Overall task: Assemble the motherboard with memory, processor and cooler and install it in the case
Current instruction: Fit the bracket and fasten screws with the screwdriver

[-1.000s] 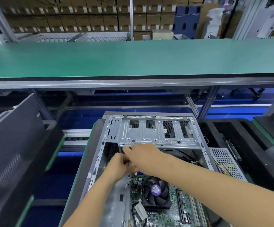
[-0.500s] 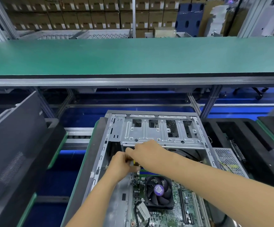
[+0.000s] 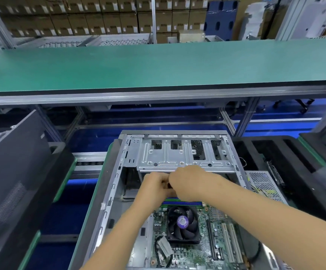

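An open metal case lies on its side in front of me. The green motherboard sits inside it, with a black cooler fan carrying a purple label and memory sticks just beyond the fan. My left hand and my right hand meet above the memory, just below the silver drive cage. Both have curled fingers around a small dark part between them; what it is stays hidden.
A long green workbench runs across behind the case. A dark case panel leans at the left. Black foam trays and a perforated power supply lie at the right. Cardboard boxes are stacked in the background.
Both hands have moved slightly nearer to me and closer together, from the drive cage's lower edge to above the memory. More of the motherboard and fan shows.
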